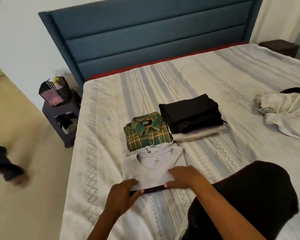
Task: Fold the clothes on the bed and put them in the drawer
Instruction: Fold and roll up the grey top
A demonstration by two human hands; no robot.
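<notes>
While folded grey shirt (152, 172) lies near bed's (215, 80) front edge, left hand (123, 194) and right hand (182, 177) lie flat on its near edge, fingers straight, dark cloth (154, 189) under shirt between them.

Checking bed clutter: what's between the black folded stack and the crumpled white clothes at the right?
Only bare striped bedspread, per the head view. Nothing lies between the black folded stack and the crumpled white clothes.
</notes>
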